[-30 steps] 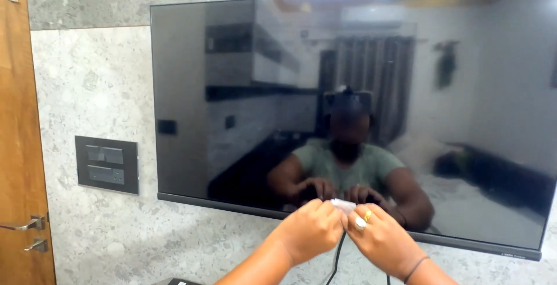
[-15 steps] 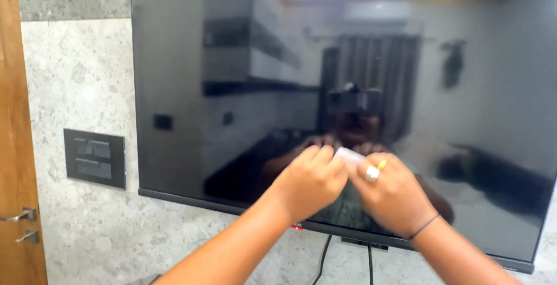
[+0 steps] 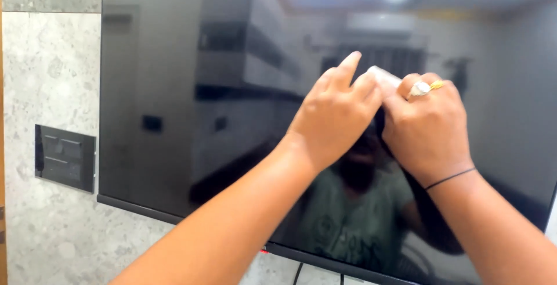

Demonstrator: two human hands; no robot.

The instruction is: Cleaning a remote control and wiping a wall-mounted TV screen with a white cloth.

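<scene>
1. Since half a second ago both hands have climbed from the screen's lower middle to its upper middle; a second ago they were down at the bottom bezel. The camera is also closer to the panel.
2. Surroundings: the wall-mounted television (image 3: 191,116) fills most of the view, switched off, glossy black. It mirrors the room and the person, including the headset.
3. The grey speckled stone wall (image 3: 40,82) runs left of the panel. The dark switch plate (image 3: 64,157) sits on it, just beside the television's left edge and clear of the hands.
4. Two black cables (image 3: 299,273) drop below the bottom bezel, well apart from the hands.
5. Obstruction: the two hands and forearms cover the screen's centre-right. Nothing stands between them and the glass.
6. The small white object (image 3: 384,76) sits at the top of the hand pair, up against the screen, only its upper end showing. What it is, I cannot tell.
7. The left hand (image 3: 333,116) is curled, fingertips meeting the object from the left, index finger sticking up above it.
8. The right hand (image 3: 426,125) is clenched round the object's lower part from the right; ring on one finger, thin black band at the wrist.
9. The hands touch each other at the object.
</scene>
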